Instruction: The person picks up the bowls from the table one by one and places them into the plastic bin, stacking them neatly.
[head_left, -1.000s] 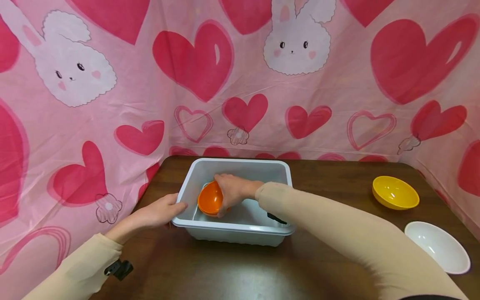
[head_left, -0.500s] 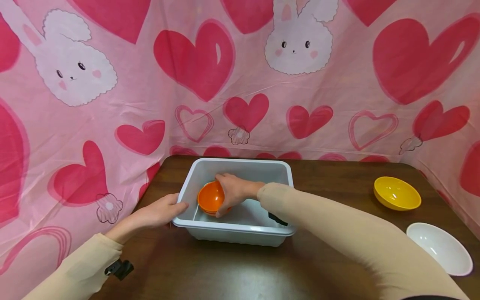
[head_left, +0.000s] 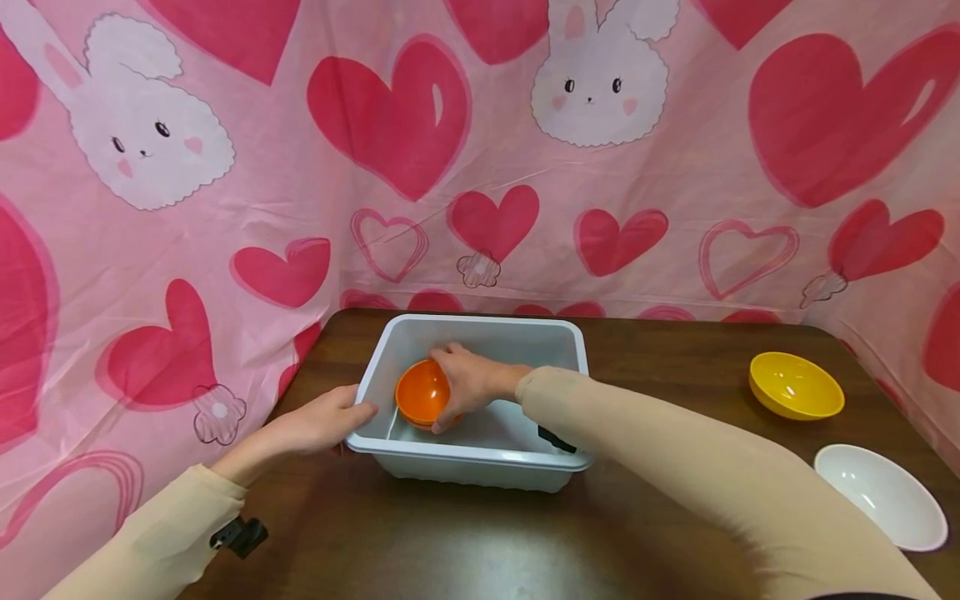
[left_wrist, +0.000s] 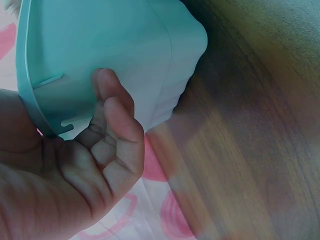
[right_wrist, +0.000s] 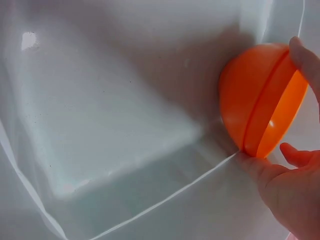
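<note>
A light grey plastic tub (head_left: 480, 472) stands on the table. My left hand (head_left: 324, 420) grips its left rim, thumb over the edge; in the left wrist view the fingers (left_wrist: 122, 125) curl beneath the rim against the outer wall. Inside the tub, at its left end, is an orange bowl (head_left: 418, 397). My right hand (head_left: 472, 383) reaches in and holds that bowl by its right side, thumb and fingers at the rim. The right wrist view shows the orange bowl (right_wrist: 250, 95) tilted, with a ridge below its rim; whether a second bowl is nested there, I cannot tell.
A yellow bowl (head_left: 795, 386) sits at the right of the brown wooden table (head_left: 480, 542). Nearer, a white oval bowl (head_left: 877, 496) lies partly behind my right sleeve (head_left: 675, 442). A pink cloth (head_left: 405, 175) with hearts and rabbits hangs around the table.
From one second to half a second ago the orange bowl turned slightly in the tub under my right hand. Since then it looks still. My left hand keeps its place on the rim.
</note>
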